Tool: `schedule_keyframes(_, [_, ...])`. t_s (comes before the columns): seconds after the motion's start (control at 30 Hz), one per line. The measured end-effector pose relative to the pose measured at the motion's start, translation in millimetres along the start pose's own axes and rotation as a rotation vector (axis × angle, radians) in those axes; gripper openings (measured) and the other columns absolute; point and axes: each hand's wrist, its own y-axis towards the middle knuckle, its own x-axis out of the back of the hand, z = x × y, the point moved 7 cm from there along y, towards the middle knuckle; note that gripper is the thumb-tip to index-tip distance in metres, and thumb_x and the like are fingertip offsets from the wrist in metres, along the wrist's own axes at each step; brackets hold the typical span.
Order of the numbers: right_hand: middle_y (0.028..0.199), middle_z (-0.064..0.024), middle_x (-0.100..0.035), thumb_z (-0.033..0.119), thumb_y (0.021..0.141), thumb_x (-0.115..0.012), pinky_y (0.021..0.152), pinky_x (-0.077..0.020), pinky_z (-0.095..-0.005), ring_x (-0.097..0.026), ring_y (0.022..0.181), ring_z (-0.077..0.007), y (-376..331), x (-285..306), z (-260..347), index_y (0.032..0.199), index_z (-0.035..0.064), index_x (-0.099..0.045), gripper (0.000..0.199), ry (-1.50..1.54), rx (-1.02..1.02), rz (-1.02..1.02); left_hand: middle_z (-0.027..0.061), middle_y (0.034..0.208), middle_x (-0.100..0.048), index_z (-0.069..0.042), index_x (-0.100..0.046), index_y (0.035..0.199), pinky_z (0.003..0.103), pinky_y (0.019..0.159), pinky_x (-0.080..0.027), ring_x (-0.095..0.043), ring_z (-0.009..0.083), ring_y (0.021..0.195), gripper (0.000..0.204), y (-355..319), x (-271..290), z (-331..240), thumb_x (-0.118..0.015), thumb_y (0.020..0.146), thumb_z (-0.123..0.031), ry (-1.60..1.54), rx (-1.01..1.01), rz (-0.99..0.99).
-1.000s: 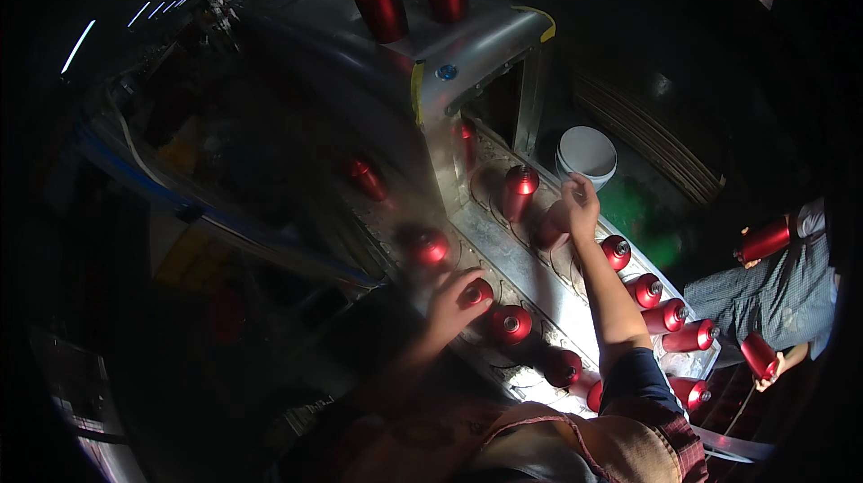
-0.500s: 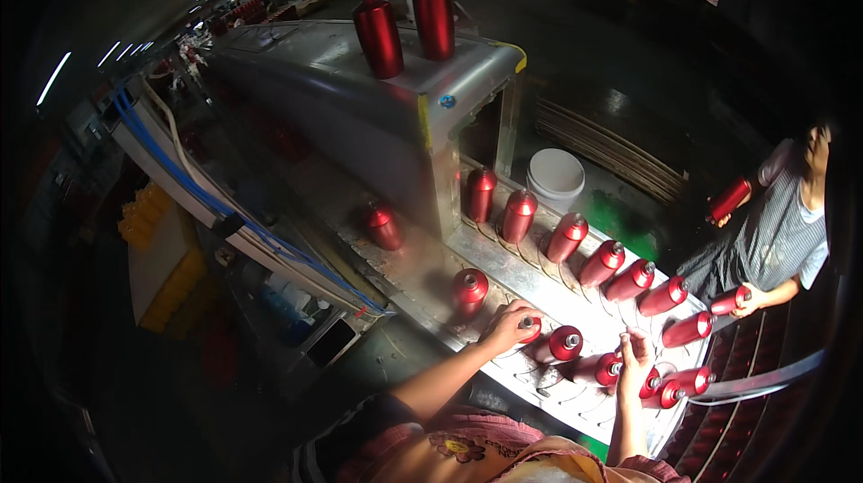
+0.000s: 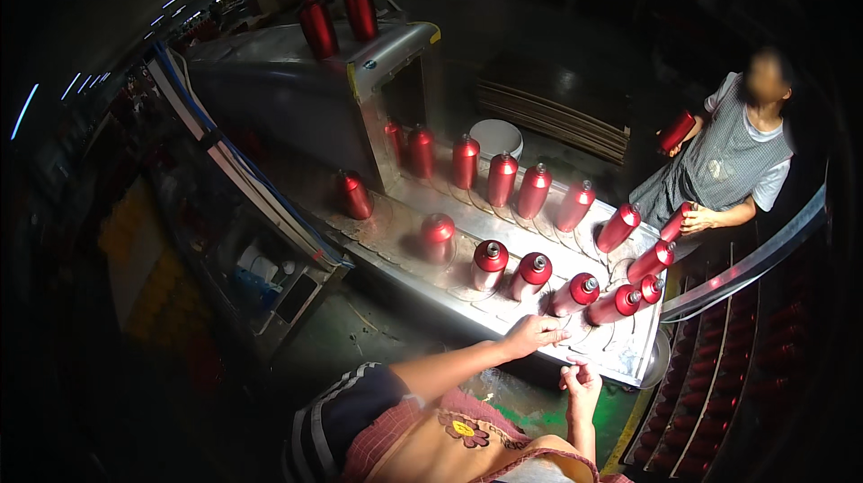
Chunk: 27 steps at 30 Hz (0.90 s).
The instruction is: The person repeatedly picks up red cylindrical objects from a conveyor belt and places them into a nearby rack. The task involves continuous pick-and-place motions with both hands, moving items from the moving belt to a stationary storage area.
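Shiny red metal bottles stand in two rows on a brightly lit conveyor (image 3: 503,310). My left hand (image 3: 535,336) is at the conveyor's near edge, its fingers stretched out to the right and nothing visible in them. Just beyond its fingertips stand a red bottle (image 3: 575,294) and another bottle (image 3: 616,305), both apart from the hand. Lower and to the right, my right hand (image 3: 582,381) is raised just off the near edge, fingers loosely bent and apart, holding nothing I can see. Further left on the near row are a bottle (image 3: 490,267) and a dimmer one (image 3: 438,238).
Across the conveyor, a person (image 3: 733,159) holds one red bottle (image 3: 676,132) and grips another bottle (image 3: 676,222) at the belt's end. A metal tunnel housing (image 3: 270,92) covers the far left. Behind stands a white bucket (image 3: 496,136); racked bottles (image 3: 710,393) fill the lower right.
My left hand has let go of a bottle's top and drawn back to the near edge. My right hand has moved down, off the bottles. The whole view has shifted.
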Motion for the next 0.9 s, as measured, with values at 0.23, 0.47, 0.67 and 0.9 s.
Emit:
schedule_keyframes(0.23, [0.070,0.0055,-0.048,-0.005,0.085,-0.059,0.052,-0.0333,-0.0193,-0.042,0.059,-0.0014,-138.9,248.9,-22.1,0.096,0.0059,-0.054,0.016,0.020,0.103,-0.316,-0.0025,0.077,-0.055,-0.006,-0.061,0.097,0.023,0.060,-0.043,-0.050,0.0055,0.066,0.023,-62.0,-346.3,-17.0,-0.051,0.103,-0.026,-0.329,0.176,0.421])
schedule_keyframes(0.47, [0.079,0.0014,-0.060,0.005,0.087,-0.067,0.059,-0.0430,-0.0209,-0.055,0.070,-0.0042,-228.2,479.0,-25.9,0.102,0.0042,-0.058,0.018,0.192,0.200,-0.410,-0.0029,0.080,-0.064,-0.001,-0.072,0.100,0.019,0.061,-0.039,-0.050,0.0034,0.067,0.036,-48.2,-604.9,-24.1,-0.056,0.101,-0.033,-0.239,0.336,0.704])
schedule_keyframes(0.67, [0.078,-0.0001,-0.060,0.008,0.088,-0.065,0.056,-0.0416,-0.0212,-0.054,0.065,-0.0062,-291.3,651.0,-65.9,0.106,0.0052,-0.055,0.021,0.169,0.100,-0.690,-0.0016,0.077,-0.063,-0.003,-0.071,0.097,0.020,0.059,-0.039,-0.051,0.0052,0.064,0.033,-40.9,-806.9,8.9,-0.058,0.100,-0.032,-0.101,0.517,1.070])
schedule_keyframes(0.9, [0.077,-0.0007,-0.060,0.003,0.089,-0.063,0.057,-0.0421,-0.0216,-0.054,0.065,-0.0068,-257.6,853.7,-68.2,0.108,0.0040,-0.056,0.020,0.281,0.157,-0.951,-0.0006,0.079,-0.067,-0.003,-0.072,0.096,0.020,0.059,-0.041,-0.053,0.0038,0.066,0.036,72.9,-1015.8,32.7,-0.057,0.100,-0.036,0.003,0.340,1.391])
